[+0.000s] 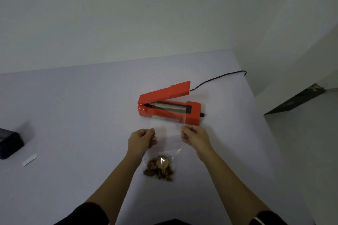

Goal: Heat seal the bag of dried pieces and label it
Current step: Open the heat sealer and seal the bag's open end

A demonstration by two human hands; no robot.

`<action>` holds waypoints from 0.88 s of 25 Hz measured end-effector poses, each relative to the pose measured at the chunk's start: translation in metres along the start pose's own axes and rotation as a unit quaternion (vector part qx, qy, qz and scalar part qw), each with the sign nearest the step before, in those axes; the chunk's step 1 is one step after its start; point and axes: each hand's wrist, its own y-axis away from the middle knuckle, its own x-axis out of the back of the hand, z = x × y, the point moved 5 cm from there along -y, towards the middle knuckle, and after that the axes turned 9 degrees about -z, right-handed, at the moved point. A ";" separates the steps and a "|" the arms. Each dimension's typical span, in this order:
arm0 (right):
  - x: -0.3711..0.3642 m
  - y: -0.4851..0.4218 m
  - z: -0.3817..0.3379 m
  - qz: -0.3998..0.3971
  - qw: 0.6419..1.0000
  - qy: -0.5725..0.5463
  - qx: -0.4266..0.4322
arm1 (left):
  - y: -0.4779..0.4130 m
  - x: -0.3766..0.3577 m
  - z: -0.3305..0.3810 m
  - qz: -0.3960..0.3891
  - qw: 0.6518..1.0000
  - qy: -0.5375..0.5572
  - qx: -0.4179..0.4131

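On the table [73, 115], both hands [141, 139] [194, 138] pinch the bag's [165, 139] barely visible edges.

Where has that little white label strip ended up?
In the head view the white label strip lies flat on the table at far left, just right of a dark box, well away from both hands and the orange heat sealer.

Both bare forearms reach forward from dark short sleeves, converging toward centre. Left hand [141, 139] loosely fisted, thumb and forefinger pinched together at its upper right. Right hand [194, 138] mirrors it, knuckles up, fingertips pinched at its upper left. Hands level, apart, wrists straight.
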 end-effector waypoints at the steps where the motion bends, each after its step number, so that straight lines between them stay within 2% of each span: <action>1: 0.000 0.000 0.000 -0.001 1.000 -0.001 0.000 | -0.001 0.000 0.000 -0.001 1.000 0.001 0.001; 8: 0.000 -0.002 0.002 -0.009 1.000 -0.003 -0.002 | -0.003 -0.001 0.000 -0.005 1.000 -0.007 -0.001; 9: 0.000 0.000 0.001 -0.007 1.000 0.015 -0.001 | -0.002 -0.001 0.000 -0.006 1.000 -0.009 -0.001; 11: 0.006 0.004 -0.007 0.037 0.992 0.118 0.032 | -0.002 0.000 0.000 -0.007 1.000 -0.018 -0.001; 13: 0.015 0.012 -0.033 0.131 0.960 0.218 0.121 | -0.003 0.002 0.000 -0.007 1.000 -0.026 0.001; 16: 0.019 0.027 -0.100 0.218 0.899 0.217 0.311 | -0.004 0.004 0.001 -0.007 0.999 -0.036 0.000; 19: 0.008 0.040 -0.165 0.214 0.836 0.266 0.430 | -0.005 0.005 0.003 -0.004 0.999 -0.052 0.000; 22: -0.015 0.044 -0.198 0.142 0.792 0.363 0.470 | -0.005 0.006 0.005 0.000 0.998 -0.062 -0.002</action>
